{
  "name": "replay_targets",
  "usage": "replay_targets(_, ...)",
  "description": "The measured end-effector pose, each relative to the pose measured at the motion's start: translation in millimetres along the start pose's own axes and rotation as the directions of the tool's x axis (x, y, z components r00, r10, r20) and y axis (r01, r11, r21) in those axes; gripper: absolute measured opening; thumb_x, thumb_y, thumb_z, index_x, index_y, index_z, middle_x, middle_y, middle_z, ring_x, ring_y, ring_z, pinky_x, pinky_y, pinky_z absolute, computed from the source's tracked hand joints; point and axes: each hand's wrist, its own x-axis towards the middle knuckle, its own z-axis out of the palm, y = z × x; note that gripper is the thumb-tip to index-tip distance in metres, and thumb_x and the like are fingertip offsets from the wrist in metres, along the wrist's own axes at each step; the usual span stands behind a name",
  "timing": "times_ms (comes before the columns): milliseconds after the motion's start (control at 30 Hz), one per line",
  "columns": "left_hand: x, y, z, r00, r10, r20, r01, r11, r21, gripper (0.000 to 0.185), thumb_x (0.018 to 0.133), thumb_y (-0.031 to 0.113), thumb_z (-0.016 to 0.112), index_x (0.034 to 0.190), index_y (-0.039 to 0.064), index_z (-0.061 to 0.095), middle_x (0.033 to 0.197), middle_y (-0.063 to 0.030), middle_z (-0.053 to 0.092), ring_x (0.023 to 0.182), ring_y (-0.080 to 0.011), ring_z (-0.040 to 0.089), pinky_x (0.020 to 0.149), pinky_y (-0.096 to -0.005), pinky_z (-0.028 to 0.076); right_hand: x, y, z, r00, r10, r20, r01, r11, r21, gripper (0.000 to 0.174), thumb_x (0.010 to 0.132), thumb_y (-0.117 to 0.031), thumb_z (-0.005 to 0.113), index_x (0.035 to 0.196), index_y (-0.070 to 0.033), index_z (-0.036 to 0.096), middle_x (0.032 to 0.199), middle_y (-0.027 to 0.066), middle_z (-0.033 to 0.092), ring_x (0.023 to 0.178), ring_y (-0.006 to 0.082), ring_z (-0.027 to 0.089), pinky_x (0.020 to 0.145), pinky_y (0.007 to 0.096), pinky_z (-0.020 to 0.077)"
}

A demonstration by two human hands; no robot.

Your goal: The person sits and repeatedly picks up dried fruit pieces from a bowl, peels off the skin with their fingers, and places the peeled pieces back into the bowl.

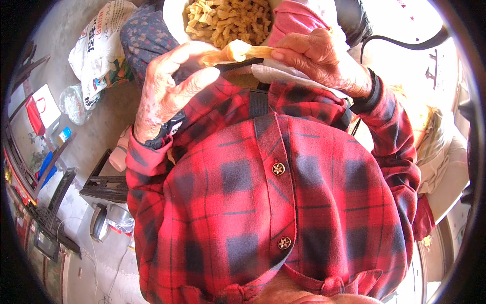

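A pale yellow strip with a knot (237, 51) is stretched level between my two hands; its material is not clear, perhaps dried husk or tofu skin. My right hand (322, 62) pinches the strip's right end between thumb and fingers. Around the strip's left end, my left hand (171, 79) has its thumb and fingers apart, with the thumb below the strip. Whether the fingers touch that end is hard to see. Just beyond, a white basin (174, 19) holds many similar yellow knotted pieces (229, 22). White cloth or paper (281, 70) lies under my right wrist.
A white printed woven sack (100, 38) stands on the floor at left, beside a clear plastic bag (74, 104). Nearer me are a dark wooden stool (104, 186) and a pink bottle-like object (119, 154). At right, a black strap (410, 43) curves outward, with beige cloth (436, 152) below.
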Motion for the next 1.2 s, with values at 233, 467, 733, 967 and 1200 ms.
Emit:
replay_targets(233,30.3,7.0,34.3,0.971,0.234,0.054,-0.24,0.933,0.268,0.032,0.085,0.013,0.067,0.115,0.003,0.062,0.089,-0.0118,0.063,0.082,-0.0262,0.065,0.071,-0.0338,0.052,1.1,1.3,-2.1,0.983,0.169,0.071,-0.173,0.983,0.063,0.024,0.096,-0.022,0.055,0.089,0.0,0.062,0.071,0.0167,0.058,0.065,0.0335,0.059,0.058,0.0395,0.0451)
replay_targets(467,30.7,14.6,43.1,0.917,0.248,0.313,-0.361,0.849,0.385,0.013,0.091,0.017,0.059,0.089,0.006,0.054,0.077,-0.0096,0.057,0.072,-0.0302,0.06,0.063,-0.0385,0.049,-7.5,-3.5,-8.9,0.96,0.201,0.196,-0.22,0.973,0.077,0.026,0.096,-0.025,0.055,0.089,-0.002,0.064,0.064,0.0148,0.057,0.059,0.0321,0.059,0.054,0.0391,0.0445)
replay_targets(733,4.8,34.7,-23.2,0.978,-0.071,0.195,0.049,0.992,0.115,0.021,0.093,0.021,0.055,0.088,0.001,0.06,0.069,-0.0012,0.057,0.055,-0.0091,0.051,0.052,-0.0244,0.039,6.1,-10.9,-2.8,0.991,-0.105,0.079,0.108,0.993,-0.037,0.024,0.096,-0.023,0.054,0.095,0.0,0.061,0.065,0.0146,0.054,0.056,0.0323,0.056,0.054,0.0397,0.0441)
replay_targets(967,68.0,-4.1,-55.7,0.978,0.007,-0.206,0.02,0.991,0.131,0.022,0.097,0.023,0.057,0.1,0.004,0.067,0.072,0.005,0.055,0.063,-0.0019,0.046,0.056,-0.0171,0.036,81.4,49.3,-14.7,0.969,-0.144,-0.2,0.132,0.989,-0.073,0.018,0.092,-0.013,0.058,0.081,0.001,0.059,0.064,0.0186,0.052,0.058,0.0346,0.055,0.054,0.0422,0.0429)
replay_targets(1200,134.7,-39.3,-74.0,0.974,-0.059,-0.22,0.059,0.998,-0.008,0.021,0.096,0.021,0.057,0.105,0.005,0.067,0.079,0.0049,0.056,0.066,-0.0014,0.044,0.059,-0.016,0.034,110.5,92.6,-45.7,0.976,-0.055,-0.213,0.034,0.994,-0.101,0.015,0.091,-0.011,0.056,0.084,0.002,0.059,0.065,0.0205,0.055,0.059,0.0357,0.057,0.054,0.0416,0.044)
